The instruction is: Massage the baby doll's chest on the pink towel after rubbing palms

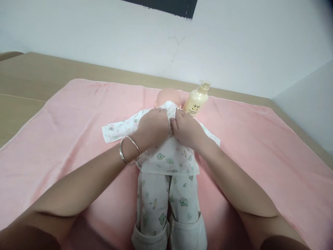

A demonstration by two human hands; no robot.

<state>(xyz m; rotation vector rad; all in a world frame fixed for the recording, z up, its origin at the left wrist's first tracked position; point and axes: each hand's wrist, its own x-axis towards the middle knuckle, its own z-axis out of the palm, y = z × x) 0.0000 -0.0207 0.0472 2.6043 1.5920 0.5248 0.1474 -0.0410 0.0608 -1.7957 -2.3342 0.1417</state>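
Note:
A baby doll lies stretched out, its bald head away from me and its face not visible. It wears a white shirt printed with small green animals, and matching trousers with turned-up white cuffs. My left hand, a bangle at its wrist, is closed on the shirt just below the neck. Beside it, my right hand is closed on the same part of the shirt, its fingers bent. Both hands hide the middle of the chest. One long sleeve spreads out flat to the left.
A pink blanket with some creases lies under the doll on a wooden table. A cream pump bottle is right of the doll's head, close to my right hand. A white wall rises behind the table.

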